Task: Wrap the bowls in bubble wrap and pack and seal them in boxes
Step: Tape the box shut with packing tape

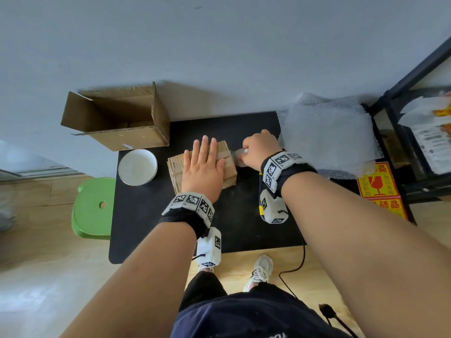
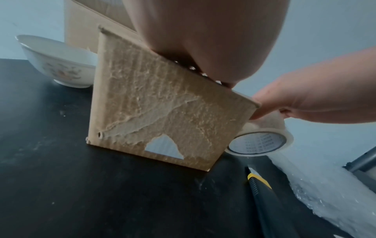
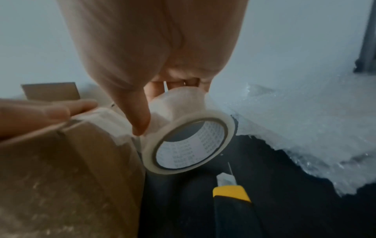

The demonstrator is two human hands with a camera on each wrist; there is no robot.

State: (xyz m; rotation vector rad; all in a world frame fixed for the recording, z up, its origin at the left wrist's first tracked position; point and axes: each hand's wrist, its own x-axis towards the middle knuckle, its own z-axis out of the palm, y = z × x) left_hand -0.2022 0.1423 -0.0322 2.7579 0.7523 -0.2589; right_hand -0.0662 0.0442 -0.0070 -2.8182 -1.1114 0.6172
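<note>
So the wrist views show a yellow knife [image 3: 231,195] on the mat [image 1: 146,215] that the right arm hides from the head view. The left hand [image 1: 203,167] lies flat, fingers straight, on the closed box [image 1: 225,172] mid-mat. The right hand [image 1: 260,148] grips a tape roll [image 3: 187,143] against the box's right side. A bowl [image 1: 138,167] sits near the left edge, bubble wrap [image 1: 327,137] at the far right corner, partly cut off.

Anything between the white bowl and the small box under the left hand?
Nothing: only bare black mat separates the white ceramic bowl from the small worn cardboard box, clearest in the head view.
</note>
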